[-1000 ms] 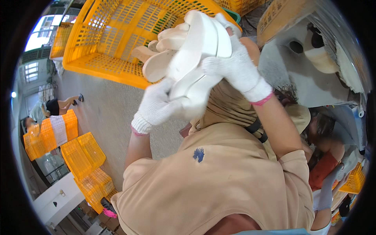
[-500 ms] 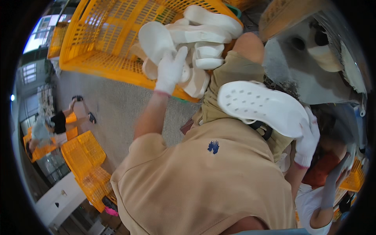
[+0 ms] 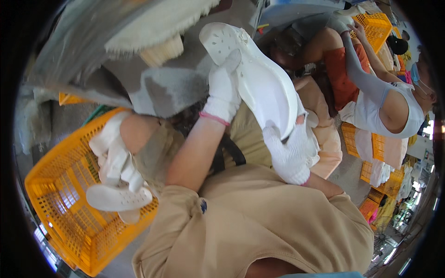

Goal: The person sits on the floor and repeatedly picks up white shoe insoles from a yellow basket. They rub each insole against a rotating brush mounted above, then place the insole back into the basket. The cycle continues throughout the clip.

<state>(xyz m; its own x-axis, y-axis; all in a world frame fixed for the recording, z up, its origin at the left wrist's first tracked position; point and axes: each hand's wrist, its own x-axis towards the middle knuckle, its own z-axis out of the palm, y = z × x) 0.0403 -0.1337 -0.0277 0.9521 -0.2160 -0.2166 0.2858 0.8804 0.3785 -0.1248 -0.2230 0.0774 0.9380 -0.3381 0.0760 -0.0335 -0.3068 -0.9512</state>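
Observation:
A white perforated clog (image 3: 269, 88) is held up in front of me, slanting from upper left to lower right, its open top partly facing me. My left hand (image 3: 225, 88), in a white knit glove, is closed on its side near the holed toe. At the heel end, my right hand (image 3: 289, 150) grips the clog, its thumb over the rim; it wears a similar glove. More white clogs (image 3: 118, 197) lie heaped in a yellow plastic crate (image 3: 51, 199) at the left, beside my knee.
Ahead at the upper left stands a grey machine housing (image 3: 167, 88) with a pale bristle brush (image 3: 162, 32). A co-worker in a white top (image 3: 389, 111) sits close on my right. Yellow crates (image 3: 373, 28) stand around that person.
My view has swung right. My left hand has left the clogs in the crate and now grips the raised clog's front part. The right hand still holds its heel end.

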